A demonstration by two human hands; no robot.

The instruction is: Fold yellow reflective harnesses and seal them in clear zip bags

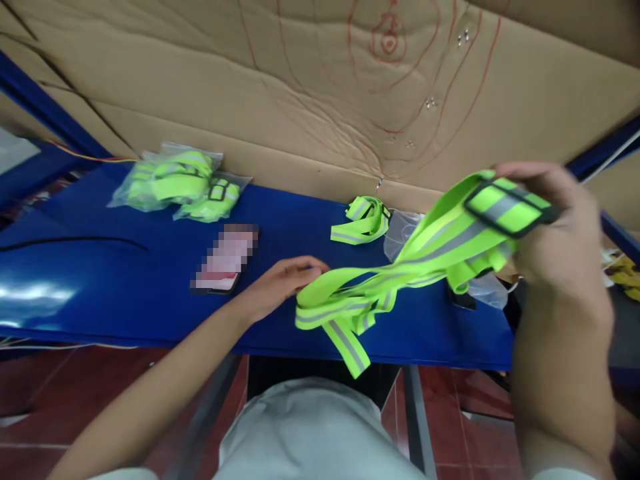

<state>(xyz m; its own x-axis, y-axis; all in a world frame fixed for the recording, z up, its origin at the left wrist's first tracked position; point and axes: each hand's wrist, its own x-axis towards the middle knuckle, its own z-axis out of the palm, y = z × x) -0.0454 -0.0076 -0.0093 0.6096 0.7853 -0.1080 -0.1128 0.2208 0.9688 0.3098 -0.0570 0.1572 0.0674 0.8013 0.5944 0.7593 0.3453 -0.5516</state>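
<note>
A long bundle of neon green straps with grey reflective stripes (433, 257) stretches between my hands above the blue table. My right hand (555, 207), raised at the right, is closed on the end with the black rectangular buckle (507, 207). At the lower left end of the bundle, my left hand (290, 277) has its fingers pinched at the loop's edge. Loose loops and one strap tail hang down near the table's front edge. A second, smaller coil of green strap (367, 220) lies at the back of the table.
Clear bags of green straps (175, 183) lie at the back left of the blue table (150, 267). A phone (227, 260) with a blurred screen is left of my left hand. Clear plastic bags (403, 230) lie behind the bundle. Cardboard (320, 87) with red lines stands behind.
</note>
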